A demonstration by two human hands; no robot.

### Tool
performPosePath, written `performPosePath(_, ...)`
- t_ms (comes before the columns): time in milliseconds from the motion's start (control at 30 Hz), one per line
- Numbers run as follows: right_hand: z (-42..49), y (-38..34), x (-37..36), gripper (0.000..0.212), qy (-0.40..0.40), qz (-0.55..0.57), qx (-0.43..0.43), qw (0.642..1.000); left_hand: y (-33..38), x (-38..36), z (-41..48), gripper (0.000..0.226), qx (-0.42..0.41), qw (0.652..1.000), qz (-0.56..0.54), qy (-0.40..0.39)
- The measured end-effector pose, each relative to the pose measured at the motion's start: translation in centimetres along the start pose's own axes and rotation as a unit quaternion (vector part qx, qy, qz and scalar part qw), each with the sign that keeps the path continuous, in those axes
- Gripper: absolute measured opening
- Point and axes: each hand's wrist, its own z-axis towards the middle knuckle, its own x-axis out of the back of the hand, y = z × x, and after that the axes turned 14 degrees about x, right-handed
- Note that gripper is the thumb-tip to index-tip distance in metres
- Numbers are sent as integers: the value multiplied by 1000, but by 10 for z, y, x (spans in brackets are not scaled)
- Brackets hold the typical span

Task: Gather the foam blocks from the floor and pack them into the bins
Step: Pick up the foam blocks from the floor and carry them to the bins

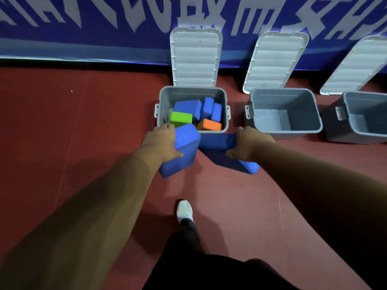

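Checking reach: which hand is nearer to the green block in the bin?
Left. The left hand, gripping a blue block, is right by the green block at the bin's near rim; the right hand, holding another blue block, is farther off to its right.

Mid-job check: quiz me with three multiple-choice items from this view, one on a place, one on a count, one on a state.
1. Which of the three bins holds blocks?
A. leftmost
B. middle
C. rightmost

2. How many orange blocks show?
A. none
B. one
C. three

3. What are the hands doing?
A. both hang open
B. each grips a blue block
C. both press a lid down

Answers:
1 A: only the leftmost bin has blocks inside.
2 B: a single orange block lies in it.
3 B: the left hand grips the left blue block, and the right hand grips the right blue block.
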Motion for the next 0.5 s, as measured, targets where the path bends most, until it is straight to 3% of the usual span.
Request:
performPosePath(100,42,-10,25,61,13,17,-24,999,-16,22,49,84,12,1000,-10,-3)
performPosePath(333,141,-14,65,76,46,44,-42,997,-32,51,148,76,57,997,-51,-30)
performPosePath(500,222,6,72,76,31,71,-51,996,-31,49,230,73,70,994,-64,-46)
